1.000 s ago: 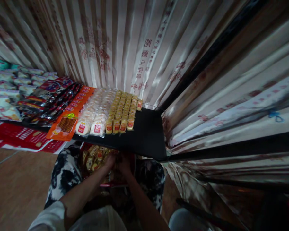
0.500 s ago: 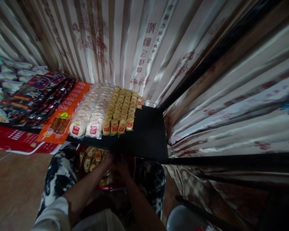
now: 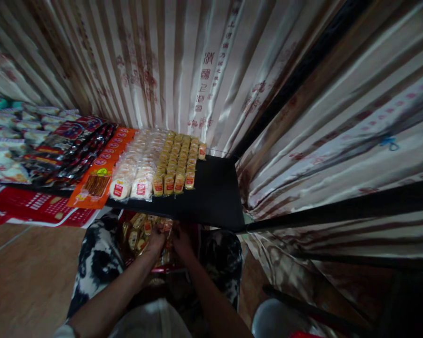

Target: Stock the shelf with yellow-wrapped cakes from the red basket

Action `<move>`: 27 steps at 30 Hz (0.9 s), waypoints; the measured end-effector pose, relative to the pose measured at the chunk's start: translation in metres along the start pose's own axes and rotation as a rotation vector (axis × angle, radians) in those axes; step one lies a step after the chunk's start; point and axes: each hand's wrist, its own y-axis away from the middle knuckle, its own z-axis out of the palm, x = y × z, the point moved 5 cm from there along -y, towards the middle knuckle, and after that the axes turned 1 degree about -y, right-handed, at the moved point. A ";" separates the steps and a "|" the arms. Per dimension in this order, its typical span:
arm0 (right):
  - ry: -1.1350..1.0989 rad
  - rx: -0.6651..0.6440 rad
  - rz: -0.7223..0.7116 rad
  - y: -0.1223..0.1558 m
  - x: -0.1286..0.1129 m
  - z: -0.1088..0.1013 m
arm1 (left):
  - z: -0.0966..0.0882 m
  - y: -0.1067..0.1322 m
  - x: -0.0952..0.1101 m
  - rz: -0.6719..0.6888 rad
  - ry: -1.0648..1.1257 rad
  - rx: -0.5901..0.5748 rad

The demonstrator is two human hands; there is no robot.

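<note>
Both hands are low over a red basket (image 3: 164,270) between the knees, below the front edge of a black shelf. My left hand (image 3: 157,240) is closed on a small wrapped cake (image 3: 167,226) with a red label. From the other side, the fingers of my right hand (image 3: 181,239) are closed at the same cake, though shadow blurs them. Around the hands lie loose gold-wrapped cakes (image 3: 139,237) in the basket. Above, rows of gold-wrapped cakes (image 3: 178,162) stand on the black shelf (image 3: 211,192), beside rows of round white packaged cakes (image 3: 141,183).
Left along the shelf lie an orange snack packet (image 3: 97,183), dark shiny packets (image 3: 70,150) and white packets (image 3: 9,155). A red basket with a white edge (image 3: 38,206) sits beneath them. Pleated curtains (image 3: 183,61) hang behind, and a pale bucket (image 3: 275,319) stands at lower right.
Both hands have come slightly up and into clearer view, with the wrapped cake now visible between them. The camera view has shifted a little to the right.
</note>
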 end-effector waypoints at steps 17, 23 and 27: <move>-0.156 0.221 -0.181 0.057 -0.046 -0.067 | 0.010 0.089 0.068 0.445 0.130 -0.194; -0.085 0.281 -0.239 0.043 -0.079 -0.098 | 0.041 0.094 0.108 0.455 0.197 -0.268; -0.209 0.307 -0.325 0.013 -0.095 -0.119 | 0.067 0.085 0.133 0.538 0.169 -0.287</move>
